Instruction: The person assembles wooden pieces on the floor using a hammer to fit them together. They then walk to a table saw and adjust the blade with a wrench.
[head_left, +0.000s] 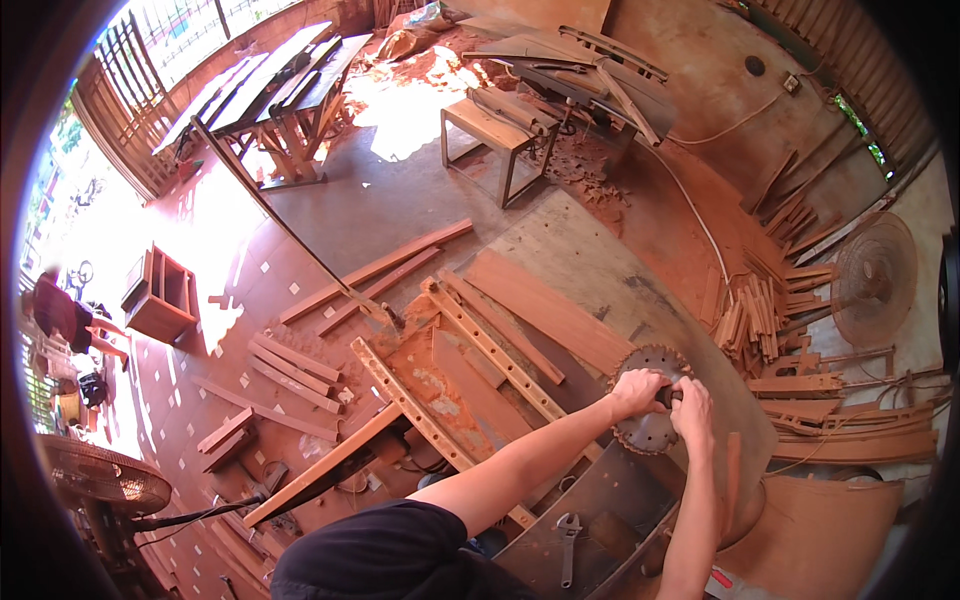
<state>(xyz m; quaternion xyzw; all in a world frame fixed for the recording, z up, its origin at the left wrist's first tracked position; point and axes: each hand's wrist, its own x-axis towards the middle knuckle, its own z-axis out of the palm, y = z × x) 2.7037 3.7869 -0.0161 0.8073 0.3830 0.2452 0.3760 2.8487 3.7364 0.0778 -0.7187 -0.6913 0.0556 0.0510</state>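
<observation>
The left hand (pixel 637 391) and right hand (pixel 692 412) grip a dark piece (pixel 668 396) at the centre of the saw blade (pixel 646 434), any lettering too small to read from here. It's over the surface (pixel 575 228), a wrench (pixel 568 550) nearer the person.

Workshop surroundings

Left: small open wooden cabinet (pixel 160 322) stands on the tiled floor (pixel 225 375). Near left: dark-caged fan (pixel 110 475). Far left: long table (pixel 340 68) bears dark boards (pixel 300 75). Right of it, also far: small metal-legged table (pixel 490 118). Right: heaped wood offcuts (pixel 752 325), with a round pale fan (pixel 875 278) farther right.
</observation>
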